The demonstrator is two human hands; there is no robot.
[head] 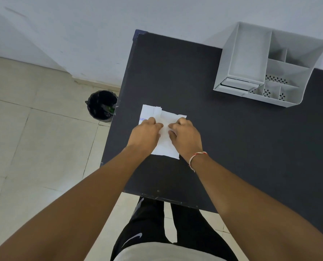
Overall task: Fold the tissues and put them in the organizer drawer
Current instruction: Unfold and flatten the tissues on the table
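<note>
**Room and furnishings seen from your head camera**

You are looking down at a black table (pixel 222 129) that is standing with its far edge against a pale blue-grey wall (pixel 100 25). Its left and near edges are showing small chips and scuffs. Beige floor tiles (pixel 34 147) with dark grout lines are spreading out to your left and continuing under the table's near edge. A black waste bin (pixel 102 106), lined with a dark bag, is sitting on the floor just beside the table's left edge. Soft, even light is falling across everything.
</note>
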